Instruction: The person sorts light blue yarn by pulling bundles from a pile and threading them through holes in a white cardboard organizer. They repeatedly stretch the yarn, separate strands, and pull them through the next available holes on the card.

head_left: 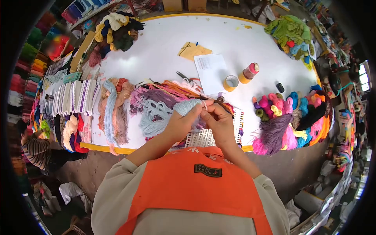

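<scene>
A light blue yarn skein (pixel 187 106) is gripped in my left hand (pixel 179 126), its loose loops spreading leftward over the table. Fingers of my right hand (pixel 221 124) are pinched together against my left fingertips, at the end of the same yarn, where a pale strand (pixel 205 105) shows. Beneath my hands lies a white card with rows of holes (pixel 201 137), partly covered by them. Purple yarn (pixel 156 98) and orange and pink strands (pixel 182 89) lie just behind the blue skein.
Scissors (pixel 183 76), a paper sheet (pixel 211 72), a tape roll (pixel 231 83) and a pink-capped bottle (pixel 249 73) lie farther back. Coloured yarn bundles (pixel 280 129) sit at right, punched cards (pixel 76 96) at left, and green yarn (pixel 288 33) far right. A person (pixel 37 150) is at far left.
</scene>
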The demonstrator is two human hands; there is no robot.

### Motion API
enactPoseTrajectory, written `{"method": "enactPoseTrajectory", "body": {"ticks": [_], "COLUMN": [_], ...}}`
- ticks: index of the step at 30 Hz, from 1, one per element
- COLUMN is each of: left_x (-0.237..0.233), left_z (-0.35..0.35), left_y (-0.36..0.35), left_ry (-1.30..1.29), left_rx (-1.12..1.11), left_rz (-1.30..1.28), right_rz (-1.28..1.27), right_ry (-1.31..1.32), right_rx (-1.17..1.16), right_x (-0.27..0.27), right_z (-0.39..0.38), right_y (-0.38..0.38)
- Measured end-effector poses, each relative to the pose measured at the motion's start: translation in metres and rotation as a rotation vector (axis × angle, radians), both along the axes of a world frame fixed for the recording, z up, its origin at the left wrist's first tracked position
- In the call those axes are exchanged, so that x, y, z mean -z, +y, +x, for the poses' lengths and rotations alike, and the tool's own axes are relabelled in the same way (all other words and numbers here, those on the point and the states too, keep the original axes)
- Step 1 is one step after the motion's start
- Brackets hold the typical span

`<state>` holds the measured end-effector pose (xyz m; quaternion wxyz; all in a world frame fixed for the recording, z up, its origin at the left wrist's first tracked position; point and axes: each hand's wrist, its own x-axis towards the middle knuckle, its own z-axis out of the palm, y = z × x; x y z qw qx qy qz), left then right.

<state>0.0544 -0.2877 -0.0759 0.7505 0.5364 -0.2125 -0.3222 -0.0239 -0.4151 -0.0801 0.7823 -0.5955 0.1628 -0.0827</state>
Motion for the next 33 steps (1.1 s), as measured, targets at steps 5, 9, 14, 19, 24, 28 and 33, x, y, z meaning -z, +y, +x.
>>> {"method": "enactPoseTrajectory", "body": {"ticks": [5, 9, 14, 19, 24, 28, 33], "left_x": [-0.009, -0.004, -0.005, -0.006, -0.009, -0.009, -0.011], "left_z": [0.004, 0.005, 0.006, 0.005, -0.001, -0.005, -0.006], "left_y": [0.01, 0.016, 0.023, 0.026, 0.022, 0.018, 0.015], "left_ry": [0.209, 0.092, -0.022, 0.364, 0.31, 0.228, 0.28], "left_rx": [-0.051, -0.089, -0.06, 0.043, 0.017, -0.006, -0.01], "left_rz": [-0.027, 0.031, 0.058, -0.146, -0.086, -0.058, -0.072], "right_rz": [0.107, 0.196, 0.333, 0.459, 0.12, 0.047, 0.138], "right_ry": [0.007, 0.047, 0.033, 0.011, 0.091, 0.051, 0.003], "right_rx": [0.011, -0.008, 0.025, 0.042, 0.049, 0.038, 0.039], "right_x": [-0.003, 0.0, -0.003, -0.006, -0.013, -0.004, -0.005], "right_z": [0.005, 0.005, 0.003, 0.001, -0.004, -0.008, -0.011], "right_y": [0.008, 0.011, 0.016, 0.01, 0.018, 0.015, 0.012]}}
